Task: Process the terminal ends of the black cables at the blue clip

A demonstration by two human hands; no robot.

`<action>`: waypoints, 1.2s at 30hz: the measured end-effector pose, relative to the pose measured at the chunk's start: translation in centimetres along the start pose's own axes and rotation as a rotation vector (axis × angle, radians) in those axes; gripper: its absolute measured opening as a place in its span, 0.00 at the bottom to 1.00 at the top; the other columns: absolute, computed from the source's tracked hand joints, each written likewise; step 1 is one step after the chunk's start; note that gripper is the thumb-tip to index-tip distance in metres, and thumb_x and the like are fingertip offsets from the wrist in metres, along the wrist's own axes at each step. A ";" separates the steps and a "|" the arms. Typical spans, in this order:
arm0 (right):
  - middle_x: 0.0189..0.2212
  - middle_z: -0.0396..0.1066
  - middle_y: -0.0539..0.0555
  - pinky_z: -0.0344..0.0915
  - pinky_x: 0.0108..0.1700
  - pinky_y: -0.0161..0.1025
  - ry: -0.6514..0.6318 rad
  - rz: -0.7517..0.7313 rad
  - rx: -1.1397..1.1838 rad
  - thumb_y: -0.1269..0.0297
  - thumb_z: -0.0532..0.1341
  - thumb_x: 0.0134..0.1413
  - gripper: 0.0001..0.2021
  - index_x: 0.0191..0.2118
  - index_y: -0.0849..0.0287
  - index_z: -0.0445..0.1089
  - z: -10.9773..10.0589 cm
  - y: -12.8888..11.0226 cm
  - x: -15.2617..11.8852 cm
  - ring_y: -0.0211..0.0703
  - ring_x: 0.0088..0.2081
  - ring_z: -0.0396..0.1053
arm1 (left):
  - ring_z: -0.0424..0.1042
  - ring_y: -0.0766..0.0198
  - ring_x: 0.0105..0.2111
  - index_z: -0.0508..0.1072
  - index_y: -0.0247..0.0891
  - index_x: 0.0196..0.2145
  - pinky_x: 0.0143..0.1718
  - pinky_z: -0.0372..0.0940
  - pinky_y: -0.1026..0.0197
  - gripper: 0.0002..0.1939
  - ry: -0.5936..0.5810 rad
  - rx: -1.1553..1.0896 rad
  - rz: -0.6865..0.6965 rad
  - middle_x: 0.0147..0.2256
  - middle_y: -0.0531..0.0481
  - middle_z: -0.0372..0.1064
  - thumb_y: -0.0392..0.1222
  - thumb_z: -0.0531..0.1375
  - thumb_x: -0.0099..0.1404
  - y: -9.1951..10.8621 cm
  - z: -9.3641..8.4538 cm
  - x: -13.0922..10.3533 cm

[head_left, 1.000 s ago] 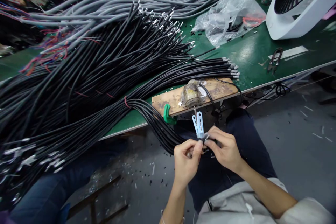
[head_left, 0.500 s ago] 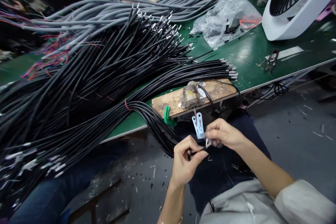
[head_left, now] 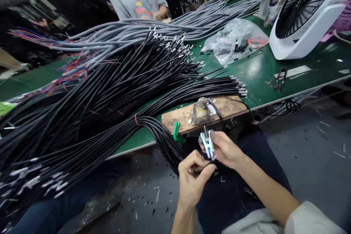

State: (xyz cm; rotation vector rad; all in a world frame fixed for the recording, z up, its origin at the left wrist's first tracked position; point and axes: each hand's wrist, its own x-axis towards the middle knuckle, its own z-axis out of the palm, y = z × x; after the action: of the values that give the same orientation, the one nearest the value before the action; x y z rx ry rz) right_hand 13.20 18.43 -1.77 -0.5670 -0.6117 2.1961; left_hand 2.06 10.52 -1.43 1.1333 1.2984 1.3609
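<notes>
My left hand (head_left: 193,175) pinches the end of a black cable between thumb and fingers, below the wooden board. Its white-tipped end points up to the right. My right hand (head_left: 223,148) is closed round a light blue clip (head_left: 207,143), thumb and fingers on its two legs. The clip sits on the metal shaft of a small motor (head_left: 202,112), and its lower end meets the cable's tip. The motor is fixed on the wooden board (head_left: 178,116) at the table edge. A green clamp (head_left: 178,132) is at the board's left part.
Black cables (head_left: 109,91) and grey cables (head_left: 115,31) cover the left and back of the green table (head_left: 257,76). A plastic bag (head_left: 233,38), snips (head_left: 280,78) and a white fan (head_left: 304,18) lie to the right. Across the table is a person (head_left: 137,0) in a grey shirt.
My right hand has moved up from the cable's end and taken hold of the blue clip. The clip's lower end is now at the cable tip. The whole view has shifted slightly.
</notes>
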 end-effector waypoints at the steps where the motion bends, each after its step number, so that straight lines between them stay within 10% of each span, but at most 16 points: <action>1: 0.22 0.68 0.51 0.61 0.27 0.32 -0.007 0.013 0.010 0.45 0.68 0.44 0.22 0.27 0.64 0.73 -0.4 0.1 0.0 0.35 0.24 0.63 | 0.55 0.70 0.22 0.64 0.35 0.19 0.23 0.51 0.67 0.16 -0.004 -0.006 -0.015 0.21 0.56 0.54 0.41 0.66 0.56 0.1 0.0 -0.1; 9: 0.24 0.69 0.52 0.58 0.29 0.34 0.186 -0.177 -0.357 0.52 0.63 0.55 0.15 0.32 0.61 0.74 -4.9 -1.0 -2.9 0.37 0.27 0.63 | 0.61 0.71 0.19 0.72 0.34 0.20 0.19 0.56 0.68 0.14 -0.098 -0.040 -0.062 0.22 0.52 0.63 0.45 0.66 0.57 0.1 -0.4 -1.0; 19: 0.26 0.67 0.53 0.60 0.38 0.45 0.018 -0.656 -1.292 0.70 0.60 0.57 0.07 0.29 0.57 0.72 -0.4 -0.3 -5.5 0.45 0.32 0.61 | 0.64 0.71 0.20 0.69 0.34 0.26 0.22 0.62 0.70 0.07 -0.088 0.193 -0.285 0.21 0.56 0.62 0.38 0.64 0.56 -0.9 0.1 -1.3; 25: 0.27 0.66 0.54 0.60 0.37 0.44 0.233 -0.725 -1.028 0.73 0.60 0.55 0.06 0.29 0.57 0.72 -1.3 1.8 -5.3 0.45 0.33 0.62 | 0.64 0.70 0.24 0.72 0.34 0.30 0.24 0.62 0.69 0.05 -0.043 0.247 -0.147 0.26 0.53 0.62 0.39 0.61 0.62 -0.2 0.3 -2.0; 31: 0.25 0.63 0.50 0.61 0.31 0.37 0.180 -0.219 -0.094 0.64 0.65 0.50 0.07 0.25 0.60 0.73 -1.0 3.4 -4.7 0.39 0.28 0.61 | 0.61 0.74 0.18 0.72 0.34 0.29 0.18 0.56 0.70 0.08 -0.026 0.172 -0.031 0.24 0.55 0.58 0.39 0.59 0.64 -0.8 0.5 -2.0; 36: 0.23 0.68 0.50 0.60 0.29 0.34 0.107 -0.026 -0.001 0.65 0.69 0.45 0.07 0.26 0.63 0.74 -1.5 2.9 -4.5 0.35 0.25 0.62 | 0.56 0.76 0.15 0.72 0.34 0.26 0.17 0.52 0.69 0.15 -0.120 0.212 0.023 0.23 0.54 0.60 0.41 0.54 0.68 -0.3 0.1 -1.8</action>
State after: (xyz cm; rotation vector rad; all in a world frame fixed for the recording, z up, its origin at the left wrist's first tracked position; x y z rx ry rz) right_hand 15.18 13.60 -3.77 -0.6684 -0.5613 2.1261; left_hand 2.46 8.81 -1.73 1.3560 1.3684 1.1727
